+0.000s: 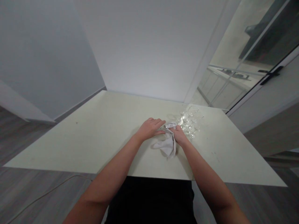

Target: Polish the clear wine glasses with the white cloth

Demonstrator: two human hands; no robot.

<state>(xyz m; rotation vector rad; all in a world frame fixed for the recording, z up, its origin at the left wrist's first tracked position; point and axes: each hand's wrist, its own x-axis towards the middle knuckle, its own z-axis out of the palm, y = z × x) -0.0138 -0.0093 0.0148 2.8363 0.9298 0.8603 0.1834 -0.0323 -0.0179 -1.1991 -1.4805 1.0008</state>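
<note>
At frame centre, the right hand [179,135] clamps a white cloth [167,146] beside clear vessels [187,121], contents indistinct; whether the left hand [150,128] grips, I cannot tell.

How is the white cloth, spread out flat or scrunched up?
Scrunched up: the white cloth is bunched at the right hand, with its lower part in loose, creased folds.

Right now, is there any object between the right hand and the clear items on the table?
Nothing visible stands between them: the clear items lie just beyond the right hand, toward the right. The white cloth that it holds is on its left side.
</note>
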